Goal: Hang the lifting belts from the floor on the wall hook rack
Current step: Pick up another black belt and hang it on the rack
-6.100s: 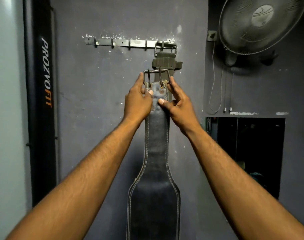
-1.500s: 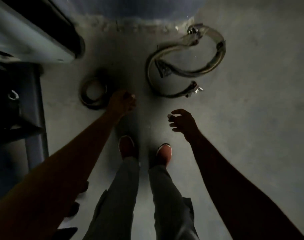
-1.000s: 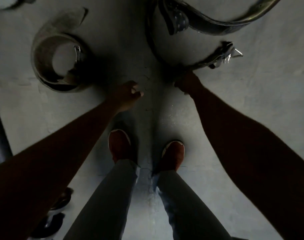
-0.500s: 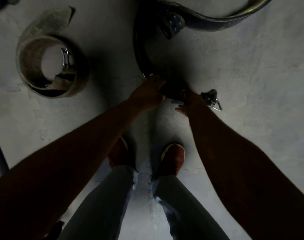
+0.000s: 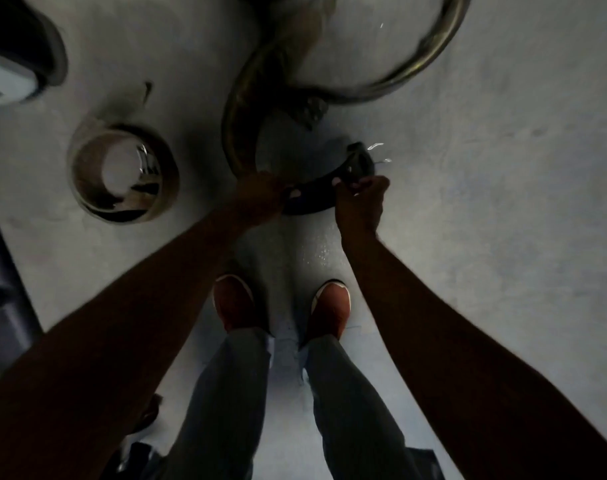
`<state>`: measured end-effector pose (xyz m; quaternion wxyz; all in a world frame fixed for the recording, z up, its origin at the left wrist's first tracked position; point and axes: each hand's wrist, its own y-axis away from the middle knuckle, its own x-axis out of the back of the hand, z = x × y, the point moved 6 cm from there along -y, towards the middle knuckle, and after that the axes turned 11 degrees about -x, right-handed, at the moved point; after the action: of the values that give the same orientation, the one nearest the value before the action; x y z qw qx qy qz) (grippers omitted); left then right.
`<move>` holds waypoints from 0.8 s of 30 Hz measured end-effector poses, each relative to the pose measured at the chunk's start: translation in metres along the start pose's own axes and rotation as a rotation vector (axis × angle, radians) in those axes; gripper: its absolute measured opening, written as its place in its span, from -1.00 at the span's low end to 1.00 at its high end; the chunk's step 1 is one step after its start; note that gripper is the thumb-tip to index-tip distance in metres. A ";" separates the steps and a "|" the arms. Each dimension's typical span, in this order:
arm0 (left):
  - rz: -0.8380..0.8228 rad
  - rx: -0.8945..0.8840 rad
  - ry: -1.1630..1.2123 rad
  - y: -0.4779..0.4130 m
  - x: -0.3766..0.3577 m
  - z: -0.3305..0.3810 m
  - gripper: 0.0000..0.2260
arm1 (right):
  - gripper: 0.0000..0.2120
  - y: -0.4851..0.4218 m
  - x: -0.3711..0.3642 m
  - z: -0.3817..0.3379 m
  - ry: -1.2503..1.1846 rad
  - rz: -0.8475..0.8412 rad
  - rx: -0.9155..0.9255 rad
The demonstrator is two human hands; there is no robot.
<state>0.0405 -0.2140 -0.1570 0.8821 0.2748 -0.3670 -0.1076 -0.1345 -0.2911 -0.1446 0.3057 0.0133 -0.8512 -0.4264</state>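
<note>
Grey concrete floor (image 5: 503, 237) is filling the dim view. At left, a rolled belt (image 5: 124, 174) is sitting coiled. Beside it, the left hand (image 5: 260, 195) is clamping a long dark belt (image 5: 238, 116), and the right hand (image 5: 361, 199) is pinching its buckle end. Below, two red shoes (image 5: 331, 306) are standing.
</note>
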 end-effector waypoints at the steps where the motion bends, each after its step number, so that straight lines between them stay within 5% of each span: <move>1: 0.032 0.006 0.059 0.011 0.015 0.013 -0.60 | -0.56 0.013 0.007 -0.011 0.011 -0.036 -0.021; 5: 0.207 0.115 0.409 0.056 0.087 0.064 -0.66 | -0.11 0.075 0.035 -0.052 -0.155 -0.325 -0.414; 7: 0.228 0.161 0.542 0.087 0.118 0.090 -0.64 | -0.19 0.115 0.050 -0.088 -0.228 -0.495 -0.434; 10: 0.202 0.161 0.635 0.125 0.155 0.126 -0.50 | -0.65 0.161 0.075 -0.151 -0.305 -0.528 -0.233; 15: 0.056 0.175 0.792 0.205 0.258 0.216 -0.59 | -0.87 0.255 0.134 -0.239 -0.258 -0.595 -0.010; 24: 0.437 0.033 1.015 0.342 0.457 0.335 -0.72 | -0.69 0.440 0.229 -0.340 0.162 -0.866 0.512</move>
<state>0.1232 -0.2471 0.4989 0.9457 0.2235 0.0540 0.2296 -0.0346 -0.3204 0.4478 0.1530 0.4722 -0.8185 -0.2893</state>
